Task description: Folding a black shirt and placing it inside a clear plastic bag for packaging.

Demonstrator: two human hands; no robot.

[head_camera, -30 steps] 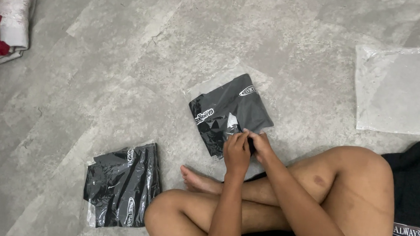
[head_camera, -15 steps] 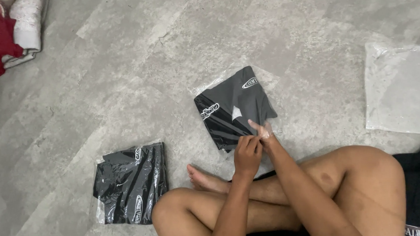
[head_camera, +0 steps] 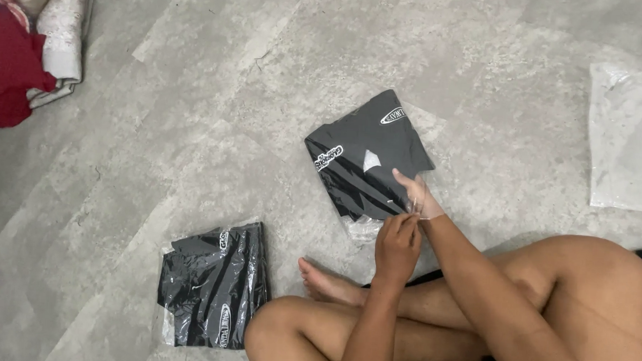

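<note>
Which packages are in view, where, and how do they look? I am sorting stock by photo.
Bagged black garment: floor centre, flat, clear plastic, small white label; both hands at its near edge.
Second bagged black garment: floor lower left, crinkled clear plastic.
Empty clear bag: floor, right edge, flat, translucent.

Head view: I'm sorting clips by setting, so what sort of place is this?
Probably a home floor used for packing clothes: grey tiled floor, a folded black garment in a clear bag, a second bagged garment, and bundled laundry.
</note>
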